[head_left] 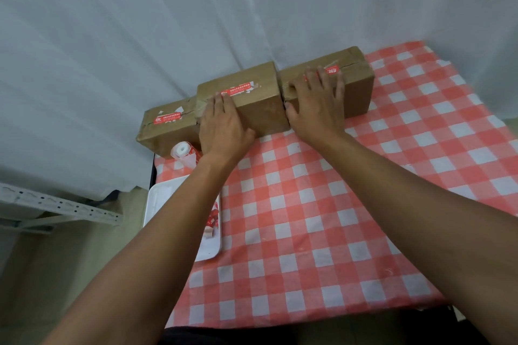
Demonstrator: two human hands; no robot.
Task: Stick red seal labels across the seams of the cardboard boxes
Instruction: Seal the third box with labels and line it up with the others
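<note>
Three cardboard boxes in row at far edge of worktop [322, 232], checked red-white cloth over it. Left box [168, 131], middle box [252, 103], right box [336, 84], sides touching. Red label on left box [167, 118], red label on middle box [236, 89], red label on right box [330, 70].

Left hand [222, 123] flat on middle box, fingers straight, together, tips at label end. Right hand [316, 105] pressed on right box, fingers spread, covering part of label.

Label roll [183, 150] beside left box. White tray [207, 249] near left worktop edge.

light: soft, even | shadows: faint | blur: slight throughout | edges: wide-angle bending
</note>
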